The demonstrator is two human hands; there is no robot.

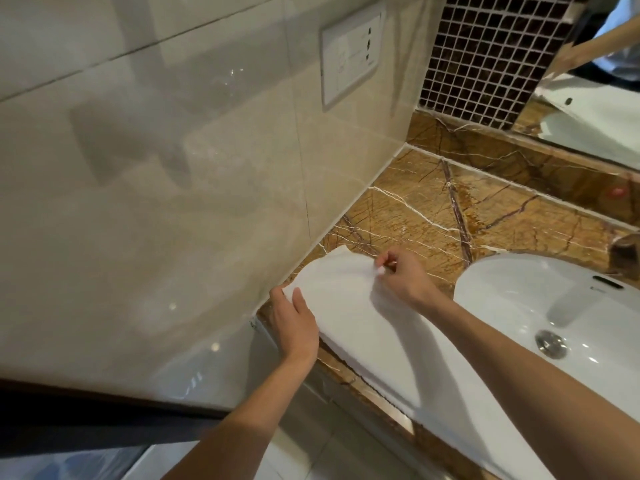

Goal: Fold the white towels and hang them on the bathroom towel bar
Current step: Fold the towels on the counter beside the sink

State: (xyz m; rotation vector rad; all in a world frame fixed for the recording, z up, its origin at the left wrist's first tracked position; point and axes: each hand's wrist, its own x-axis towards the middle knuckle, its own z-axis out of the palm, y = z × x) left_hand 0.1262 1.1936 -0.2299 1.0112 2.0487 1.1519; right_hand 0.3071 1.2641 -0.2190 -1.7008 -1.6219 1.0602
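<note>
Towel (346, 306) on counter (502, 209) | left hand (294, 322) grips edge | right hand (403, 277) pinches fold

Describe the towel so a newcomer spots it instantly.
Start at the brown veined marble countertop around the white sink. The white towel lies along its front edge, left of the sink. It is the only cloth there, gripped by the left hand and pinched by the right hand.

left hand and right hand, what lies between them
The far end of the white towel, lying on the marble counter. The left hand grips one edge, the right hand pinches the opposite edge. The head view shows it.
</note>
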